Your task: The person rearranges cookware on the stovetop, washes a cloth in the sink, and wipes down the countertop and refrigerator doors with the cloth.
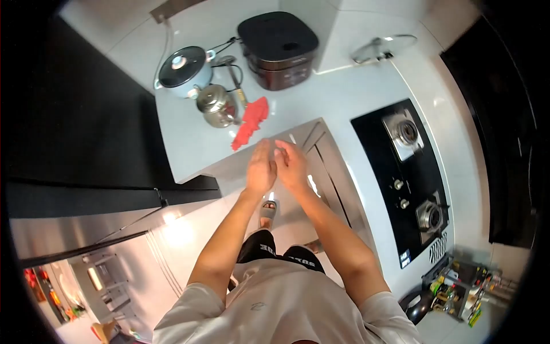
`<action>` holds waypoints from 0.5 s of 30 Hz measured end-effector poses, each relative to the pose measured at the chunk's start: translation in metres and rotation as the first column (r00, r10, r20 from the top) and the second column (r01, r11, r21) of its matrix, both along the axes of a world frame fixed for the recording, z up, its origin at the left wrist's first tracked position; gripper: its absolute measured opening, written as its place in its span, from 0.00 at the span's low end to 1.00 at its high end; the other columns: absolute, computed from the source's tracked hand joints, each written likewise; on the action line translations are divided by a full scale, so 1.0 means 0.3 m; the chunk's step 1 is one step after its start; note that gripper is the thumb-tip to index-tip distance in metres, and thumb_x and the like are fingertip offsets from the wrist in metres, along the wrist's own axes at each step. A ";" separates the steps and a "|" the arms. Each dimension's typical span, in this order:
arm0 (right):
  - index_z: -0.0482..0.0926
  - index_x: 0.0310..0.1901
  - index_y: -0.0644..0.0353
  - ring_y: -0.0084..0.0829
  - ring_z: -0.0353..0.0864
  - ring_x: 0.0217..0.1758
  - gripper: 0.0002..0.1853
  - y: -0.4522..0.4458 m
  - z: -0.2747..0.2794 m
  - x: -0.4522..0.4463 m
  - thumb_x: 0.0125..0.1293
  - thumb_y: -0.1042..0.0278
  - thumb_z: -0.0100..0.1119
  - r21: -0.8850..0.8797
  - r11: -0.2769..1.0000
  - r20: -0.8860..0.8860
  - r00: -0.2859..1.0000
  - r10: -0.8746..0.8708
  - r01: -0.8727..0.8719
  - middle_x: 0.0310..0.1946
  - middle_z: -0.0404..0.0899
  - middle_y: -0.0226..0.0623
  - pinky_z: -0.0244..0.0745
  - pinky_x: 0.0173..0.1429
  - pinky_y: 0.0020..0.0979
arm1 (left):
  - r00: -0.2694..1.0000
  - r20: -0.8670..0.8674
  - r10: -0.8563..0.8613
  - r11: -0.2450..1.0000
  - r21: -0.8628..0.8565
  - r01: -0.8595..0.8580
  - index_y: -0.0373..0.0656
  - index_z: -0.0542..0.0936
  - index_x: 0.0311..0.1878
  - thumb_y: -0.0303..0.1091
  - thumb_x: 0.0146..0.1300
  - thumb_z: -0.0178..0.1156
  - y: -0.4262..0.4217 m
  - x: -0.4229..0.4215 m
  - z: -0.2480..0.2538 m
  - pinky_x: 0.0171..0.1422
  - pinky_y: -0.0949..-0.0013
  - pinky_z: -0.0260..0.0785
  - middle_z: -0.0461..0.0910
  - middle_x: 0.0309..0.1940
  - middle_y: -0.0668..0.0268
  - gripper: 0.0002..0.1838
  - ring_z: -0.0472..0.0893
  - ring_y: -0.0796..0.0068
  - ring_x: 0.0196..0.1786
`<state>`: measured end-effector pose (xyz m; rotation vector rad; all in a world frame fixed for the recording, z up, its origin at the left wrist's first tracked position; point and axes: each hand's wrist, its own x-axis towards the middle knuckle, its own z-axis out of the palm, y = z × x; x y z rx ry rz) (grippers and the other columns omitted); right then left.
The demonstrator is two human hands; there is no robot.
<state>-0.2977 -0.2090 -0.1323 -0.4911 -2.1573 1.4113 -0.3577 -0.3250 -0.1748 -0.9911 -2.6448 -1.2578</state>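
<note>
Hovering off front edge of bench [182, 140], L hand [262, 171] & R hand [293, 165], fingers loosely out, grip nothing visible, w/ cloth [251, 122] nr edge, prob. for easy reach.

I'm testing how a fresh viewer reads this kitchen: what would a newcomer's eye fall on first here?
Probably the crumpled red item, vivid against the pale counter, lying beside the metal kettle near the counter's front edge. Next, the large black cooker farther back on the counter, at the picture's top centre. Then the black hob with two burners, on the picture's right.
</note>
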 end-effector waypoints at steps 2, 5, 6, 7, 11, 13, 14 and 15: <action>0.83 0.63 0.63 0.29 0.87 0.46 0.17 -0.089 -0.029 -0.152 0.76 0.68 0.67 -0.128 0.990 0.039 0.997 0.068 -0.062 0.55 0.87 0.42 0.81 0.50 0.30 | 0.995 0.047 0.086 0.996 0.011 -0.086 0.27 0.68 0.77 0.21 0.64 0.59 -0.111 -0.130 -0.031 0.82 0.49 0.66 0.69 0.76 0.35 0.35 0.70 0.34 0.78; 0.82 0.64 0.63 0.31 0.87 0.47 0.18 -0.176 -0.052 -0.354 0.75 0.68 0.67 -0.031 0.995 0.003 0.995 0.099 -0.099 0.55 0.87 0.43 0.82 0.52 0.30 | 0.900 0.396 0.184 0.979 0.008 -0.204 0.29 0.67 0.79 0.28 0.72 0.57 -0.236 -0.303 -0.009 0.82 0.52 0.66 0.68 0.78 0.38 0.33 0.71 0.39 0.78; 0.82 0.64 0.63 0.35 0.87 0.48 0.19 -0.199 -0.056 -0.405 0.75 0.67 0.68 -0.026 0.997 -0.017 0.997 0.074 -0.074 0.56 0.87 0.45 0.82 0.54 0.34 | 0.883 0.388 0.263 0.960 -0.018 -0.278 0.30 0.66 0.80 0.29 0.74 0.56 -0.264 -0.339 -0.048 0.82 0.52 0.66 0.69 0.78 0.39 0.33 0.72 0.40 0.78; 0.81 0.64 0.63 0.36 0.87 0.48 0.20 -0.210 -0.064 -0.454 0.74 0.67 0.68 -0.006 0.997 0.010 0.997 0.075 -0.075 0.56 0.87 0.45 0.82 0.55 0.35 | 0.862 0.377 0.338 0.936 -0.045 -0.348 0.31 0.65 0.81 0.31 0.76 0.54 -0.291 -0.378 -0.099 0.81 0.53 0.66 0.69 0.78 0.40 0.33 0.73 0.41 0.77; 0.83 0.60 0.62 0.42 0.89 0.47 0.19 -0.222 -0.154 -0.627 0.76 0.60 0.67 0.000 0.996 0.112 0.990 0.090 -0.090 0.47 0.88 0.46 0.81 0.52 0.41 | 0.403 0.910 0.101 0.730 0.207 -0.652 0.39 0.63 0.85 0.33 0.82 0.53 -0.334 -0.522 -0.125 0.73 0.68 0.68 0.76 0.73 0.62 0.32 0.77 0.69 0.72; 0.84 0.57 0.62 0.43 0.89 0.45 0.19 -0.202 -0.170 -0.676 0.77 0.55 0.65 -0.053 0.989 0.277 0.949 0.149 -0.140 0.41 0.88 0.46 0.80 0.49 0.42 | 0.258 0.962 -0.085 0.591 0.257 -0.765 0.42 0.67 0.82 0.35 0.84 0.52 -0.342 -0.563 -0.145 0.77 0.64 0.65 0.77 0.72 0.66 0.27 0.74 0.70 0.75; 0.84 0.51 0.62 0.43 0.87 0.39 0.21 -0.198 -0.181 -0.684 0.80 0.48 0.60 -0.029 0.985 0.300 0.938 0.171 -0.170 0.33 0.86 0.46 0.78 0.46 0.44 | 0.241 0.964 -0.111 0.575 0.260 -0.776 0.43 0.68 0.81 0.35 0.84 0.52 -0.344 -0.581 -0.156 0.77 0.61 0.65 0.77 0.72 0.67 0.26 0.74 0.70 0.74; 0.83 0.50 0.63 0.43 0.86 0.37 0.22 -0.197 -0.175 -0.688 0.80 0.47 0.59 -0.046 0.981 0.317 0.928 0.193 -0.188 0.33 0.86 0.46 0.78 0.46 0.45 | 0.224 0.965 -0.138 0.559 0.263 -0.786 0.43 0.69 0.80 0.35 0.84 0.52 -0.343 -0.596 -0.155 0.78 0.59 0.65 0.77 0.71 0.68 0.25 0.74 0.69 0.74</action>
